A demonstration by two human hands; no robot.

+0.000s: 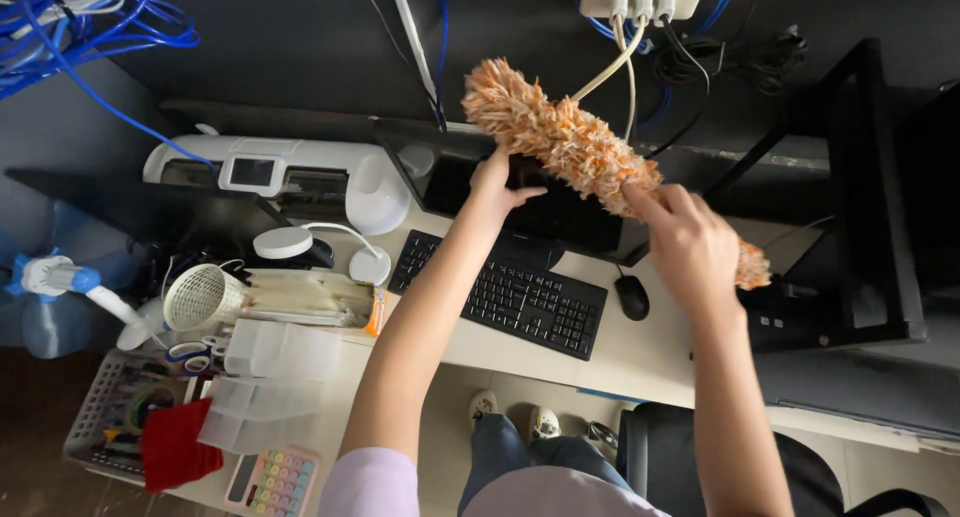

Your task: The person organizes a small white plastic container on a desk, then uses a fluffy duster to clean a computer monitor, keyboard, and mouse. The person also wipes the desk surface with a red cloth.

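The fluffy orange duster [560, 137] is clenched by the right hand [690, 242], the monitor [540, 202] steadied by left-hand fingers [500, 177] (light strokes are best kept).

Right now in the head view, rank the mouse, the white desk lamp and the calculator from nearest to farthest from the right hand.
From the right hand holding the orange duster:
1. Mouse, just below-left of the hand on the desk.
2. White desk lamp, far to the left, past the keyboard.
3. Calculator, at the bottom-left desk corner.
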